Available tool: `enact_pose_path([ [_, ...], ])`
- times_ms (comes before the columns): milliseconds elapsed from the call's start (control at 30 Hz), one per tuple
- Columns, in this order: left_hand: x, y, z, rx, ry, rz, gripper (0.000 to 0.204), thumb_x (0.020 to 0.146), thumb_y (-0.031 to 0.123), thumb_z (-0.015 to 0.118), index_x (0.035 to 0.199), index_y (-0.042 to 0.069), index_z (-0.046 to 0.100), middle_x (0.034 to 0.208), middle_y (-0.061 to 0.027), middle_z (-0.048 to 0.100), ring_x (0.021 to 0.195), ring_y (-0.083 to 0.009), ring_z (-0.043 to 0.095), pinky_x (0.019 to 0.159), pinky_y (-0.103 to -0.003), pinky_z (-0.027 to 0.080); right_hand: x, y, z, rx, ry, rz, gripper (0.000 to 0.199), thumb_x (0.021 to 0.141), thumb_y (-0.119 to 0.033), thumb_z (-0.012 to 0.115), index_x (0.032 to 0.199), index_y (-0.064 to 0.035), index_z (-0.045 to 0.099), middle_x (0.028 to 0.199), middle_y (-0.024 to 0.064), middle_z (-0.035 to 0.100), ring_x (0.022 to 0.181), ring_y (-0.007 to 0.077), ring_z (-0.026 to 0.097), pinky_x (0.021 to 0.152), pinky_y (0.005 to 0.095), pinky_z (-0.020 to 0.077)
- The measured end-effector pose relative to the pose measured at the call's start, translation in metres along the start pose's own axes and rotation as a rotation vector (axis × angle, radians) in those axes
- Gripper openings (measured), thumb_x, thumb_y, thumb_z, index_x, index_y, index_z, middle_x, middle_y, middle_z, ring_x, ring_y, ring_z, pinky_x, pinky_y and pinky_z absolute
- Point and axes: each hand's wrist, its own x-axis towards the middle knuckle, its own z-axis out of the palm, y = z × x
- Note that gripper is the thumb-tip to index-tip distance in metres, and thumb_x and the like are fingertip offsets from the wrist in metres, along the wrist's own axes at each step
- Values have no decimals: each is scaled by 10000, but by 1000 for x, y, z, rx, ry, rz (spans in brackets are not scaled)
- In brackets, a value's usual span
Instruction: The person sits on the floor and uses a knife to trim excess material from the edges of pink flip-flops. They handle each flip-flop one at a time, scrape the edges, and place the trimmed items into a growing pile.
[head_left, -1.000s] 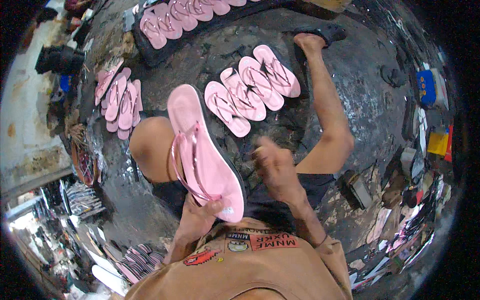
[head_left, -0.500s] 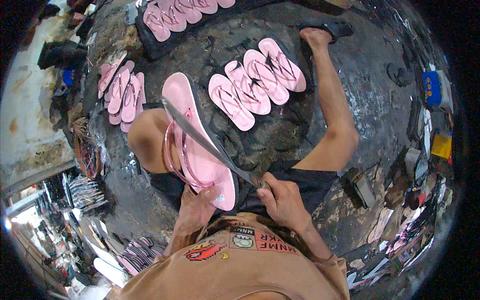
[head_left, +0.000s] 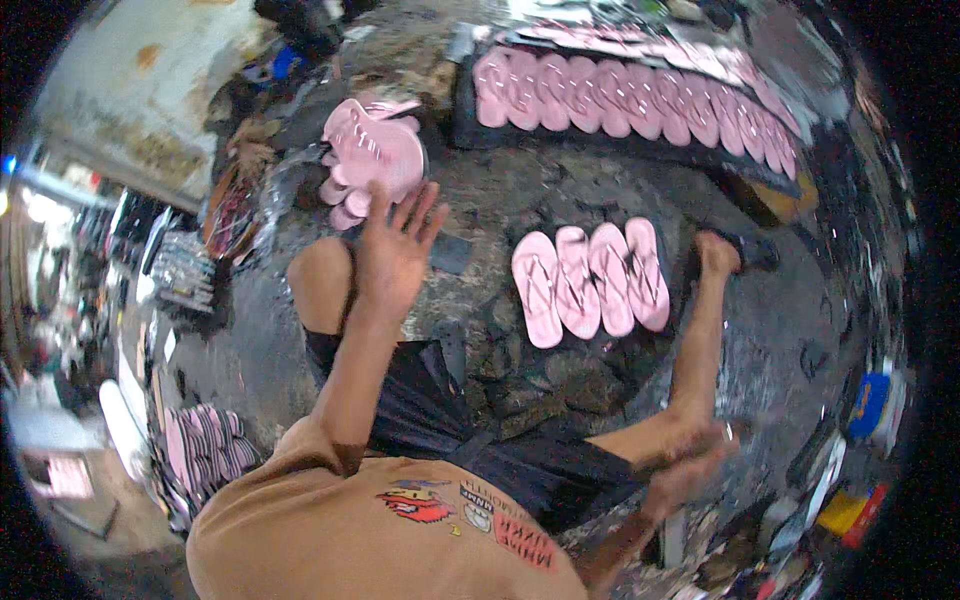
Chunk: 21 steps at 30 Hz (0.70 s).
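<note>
1. Landmark: a four-sandal row lay on the dark floor in front of the person. All directions below were taken from this row, as the person faced it.
2. Pink sandal: located to the left and slightly farther away, at the top of the sandal pile. Its sole was pale pink, with a glossy, darker pink strap. The outline appeared bent and smeared.
3. Left hand: positioned left of the row, palm up, fingers spread wide, with nothing visible in its grasp. The fingertips were just beside the pink sandal in the view; contact could not be determined.
4. Right hand: positioned nearer the person and to the right, by the right knee. Blur obscured the fingers; neither their opening nor any held item could be determined.
5. Edges: a dark board carrying a long line of pink sandals bounded the far side. The right foot stood just to the right; black shorts bounded the near side.
6. Room: a band of floor separated the row from the pile. A flat grey piece lay within it.
7. Obscured: the pink sandal covered part of the pile. Motion blur hid strap details on the far line.
</note>
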Motion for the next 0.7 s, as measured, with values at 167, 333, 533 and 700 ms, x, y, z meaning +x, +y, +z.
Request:
enact_pose_path([
  [167, 47, -228, -179, 1278, 293, -179, 796, 767, 515, 791, 1266, -64, 569, 1217, -261, 636, 1202, -388, 583, 1042, -484, 436, -45, -62, -20, 461, -18, 315, 581, 1018, -649, 364, 1006, -96, 539, 619, -1, 427, 461, 98, 385, 420, 238, 335],
  [333, 6, -301, -136, 1629, 475, -549, 1130, 625, 567, 874, 1388, -78, 346, 1445, -244, 428, 1341, -396, 412, 1107, -503, 352, -84, -24, 7, 470, -317, 414, 503, 1029, -600, 401, 1030, -111, 518, 628, 2, 413, 460, 116, 380, 431, 258, 352],
  [533, 21, -282, -92, 1628, 196, -323, 1001, 650, 623, 839, 1274, -64, 464, 1306, -283, 561, 1196, -436, 568, 985, -517, 486, -98, 8, 51, 411, -695, 405, 270, 1032, -292, 536, 1201, -81, 541, 762, 35, 562, 550, 149, 481, 488, 302, 448],
  [700, 60, -263, -121, 1488, 14, -68, 1061, 722, 621, 804, 1313, -166, 409, 1165, -334, 639, 1070, -436, 652, 910, -483, 526, -119, -49, 72, 88, -825, 59, 257, 1030, -246, 530, 1189, -45, 541, 801, 22, 565, 607, 99, 485, 515, 268, 408],
])
